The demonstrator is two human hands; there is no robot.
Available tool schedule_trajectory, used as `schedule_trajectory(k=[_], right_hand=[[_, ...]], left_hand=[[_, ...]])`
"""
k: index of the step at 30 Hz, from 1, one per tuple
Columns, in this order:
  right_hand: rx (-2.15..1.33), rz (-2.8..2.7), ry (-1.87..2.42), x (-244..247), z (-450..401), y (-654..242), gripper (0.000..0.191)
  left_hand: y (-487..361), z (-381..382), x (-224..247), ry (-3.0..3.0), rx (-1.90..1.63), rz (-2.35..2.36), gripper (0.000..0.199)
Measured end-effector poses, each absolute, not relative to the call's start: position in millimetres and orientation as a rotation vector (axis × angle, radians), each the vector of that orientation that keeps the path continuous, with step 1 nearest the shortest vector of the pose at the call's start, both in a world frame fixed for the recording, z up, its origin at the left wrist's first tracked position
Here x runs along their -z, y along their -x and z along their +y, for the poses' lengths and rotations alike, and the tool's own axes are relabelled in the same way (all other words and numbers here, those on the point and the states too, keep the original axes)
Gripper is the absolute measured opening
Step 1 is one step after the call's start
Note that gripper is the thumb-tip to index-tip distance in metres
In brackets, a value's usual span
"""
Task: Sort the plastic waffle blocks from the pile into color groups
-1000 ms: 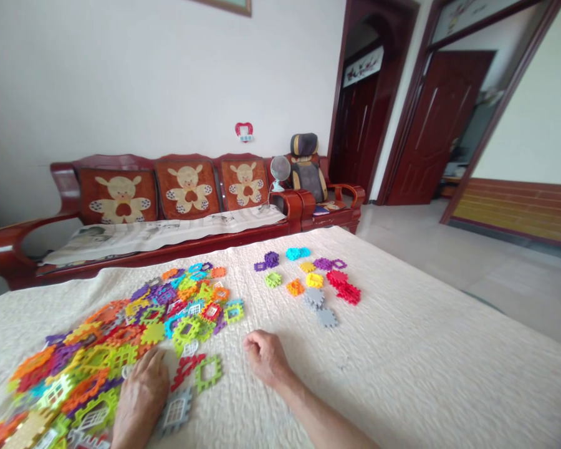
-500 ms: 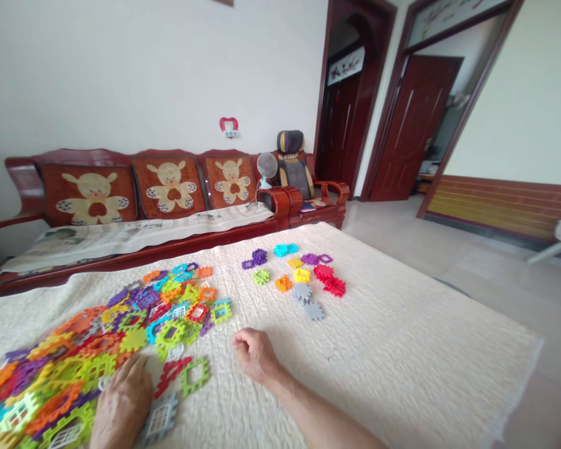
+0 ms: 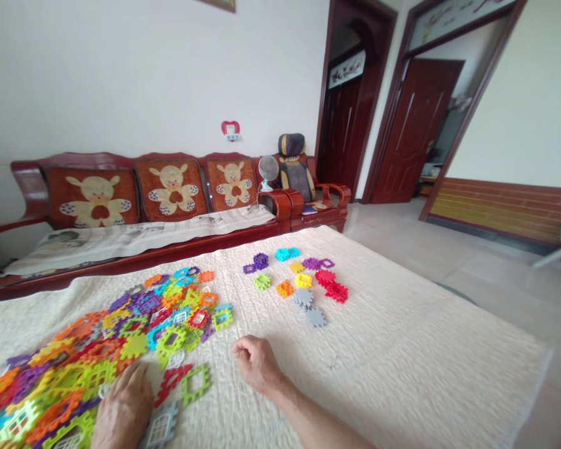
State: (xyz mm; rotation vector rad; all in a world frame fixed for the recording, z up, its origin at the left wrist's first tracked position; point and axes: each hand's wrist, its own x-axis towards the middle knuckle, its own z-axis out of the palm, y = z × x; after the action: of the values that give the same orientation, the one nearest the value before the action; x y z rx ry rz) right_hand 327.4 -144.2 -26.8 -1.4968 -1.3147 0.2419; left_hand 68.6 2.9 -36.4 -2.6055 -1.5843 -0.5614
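My left hand (image 3: 125, 402) rests at the near edge of a pile of colourful plastic toothed building pieces (image 3: 98, 352). Its fingers curl down and their tips are hidden, so I cannot make out what they hold, if anything. Just right of it lie a grey window piece (image 3: 161, 425), a red piece (image 3: 171, 383) and a green square frame (image 3: 196, 383). My right hand (image 3: 257, 363) lies on the cream quilted cover (image 3: 378, 368), right of the pile. It is closed in a loose fist, with nothing showing in it.
Beyond my right hand are small groups: purple (image 3: 260, 260), blue (image 3: 287, 254), green (image 3: 262, 282), orange (image 3: 285, 288), yellow (image 3: 303, 280), red (image 3: 335, 290) and grey pieces (image 3: 316, 317). A wooden sofa (image 3: 206, 240) with bear cushions stands behind, beside a fan (image 3: 268, 168) and an armchair (image 3: 343, 194).
The view has tilted up very slightly, so everything sits a little lower. Both hands and the pieces stay where they were.
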Motion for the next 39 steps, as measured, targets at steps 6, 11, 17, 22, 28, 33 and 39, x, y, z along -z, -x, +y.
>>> schedule_trajectory(k=[6,11,17,22,28,33,39], right_hand=[[-0.213,-1.309,1.488,28.2,-143.0,-327.2,0.020],[-0.193,-1.303,1.470,30.9,-141.7,-327.6,0.021],[-0.180,-1.299,1.464,30.9,-141.6,-326.8,0.021],[-0.189,-1.294,1.459,27.5,-142.9,-326.2,0.021],[-0.225,-1.301,1.480,27.3,-144.5,-326.1,0.020],[-0.256,-1.284,1.492,27.3,-144.8,-326.4,0.021],[-0.257,-1.288,1.498,25.8,-146.5,-325.0,0.020]], left_hand=[[-68.0,6.2,37.4,2.602,0.532,-1.625,0.047],[-66.1,10.6,43.2,2.595,0.495,-1.622,0.048],[-66.3,9.7,41.5,2.629,0.516,-1.629,0.049],[-68.1,6.3,36.0,2.638,0.523,-1.672,0.046],[-69.1,4.9,34.7,2.637,0.511,-1.690,0.049],[-70.9,1.1,28.7,2.640,0.596,-1.683,0.045],[-70.8,-0.5,28.1,2.639,0.630,-1.700,0.045]])
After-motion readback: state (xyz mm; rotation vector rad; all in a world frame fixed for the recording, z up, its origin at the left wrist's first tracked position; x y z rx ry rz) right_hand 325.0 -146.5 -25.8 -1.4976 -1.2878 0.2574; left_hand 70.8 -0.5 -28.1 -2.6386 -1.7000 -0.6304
